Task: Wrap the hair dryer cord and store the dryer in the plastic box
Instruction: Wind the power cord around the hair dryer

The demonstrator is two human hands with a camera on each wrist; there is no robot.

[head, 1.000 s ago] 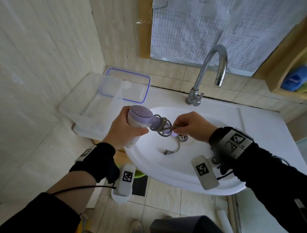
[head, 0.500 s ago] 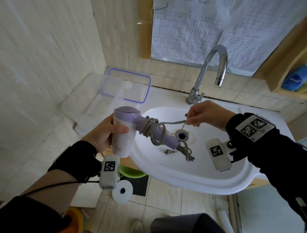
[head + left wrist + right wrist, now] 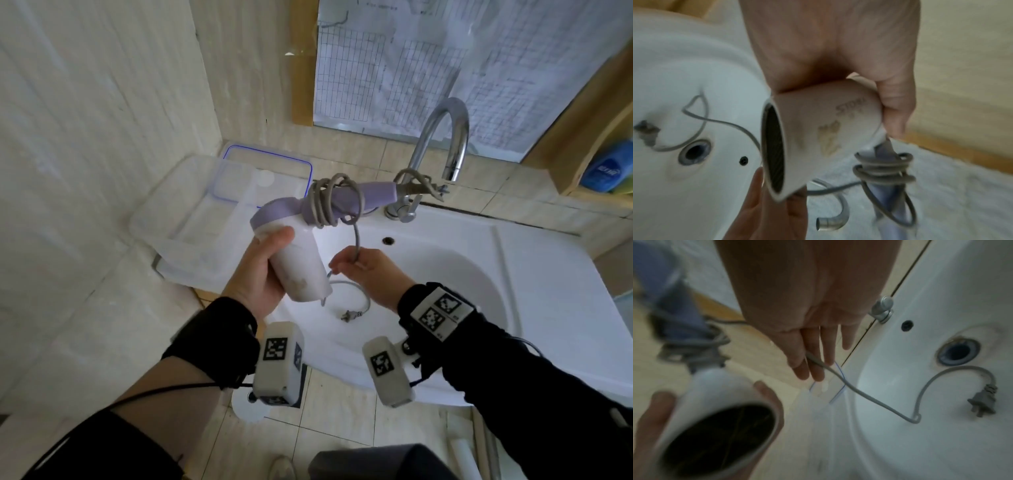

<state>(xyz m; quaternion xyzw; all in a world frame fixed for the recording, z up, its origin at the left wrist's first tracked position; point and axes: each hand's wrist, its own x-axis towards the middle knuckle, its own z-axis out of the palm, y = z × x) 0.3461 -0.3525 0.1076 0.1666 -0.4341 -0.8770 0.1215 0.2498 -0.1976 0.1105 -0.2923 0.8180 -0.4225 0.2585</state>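
My left hand (image 3: 260, 270) grips the white barrel of the hair dryer (image 3: 301, 263) above the sink's left rim, nozzle toward me, purple handle (image 3: 363, 195) pointing away toward the tap. Several grey cord loops (image 3: 325, 202) wrap the handle near the barrel. My right hand (image 3: 363, 270) pinches the loose cord (image 3: 859, 391) just below the coils, thumb against fingers. The remaining cord trails into the basin, and its plug (image 3: 352, 314) lies on the porcelain. The clear plastic box (image 3: 191, 240) stands open on the counter at left. In the left wrist view my fingers curl round the dryer barrel (image 3: 824, 133).
A white sink (image 3: 534, 308) fills the middle and right, with a chrome tap (image 3: 442, 144) behind it. The box's blue-rimmed lid (image 3: 267, 178) leans in the corner behind the box. A blue bottle (image 3: 609, 168) sits on a wooden shelf at far right. Tiled wall stands close on the left.
The dryer has swung so its handle now points away toward the tap. My right hand dropped from near the tap to below the coils, still holding the cord. Another loop lies on the handle.
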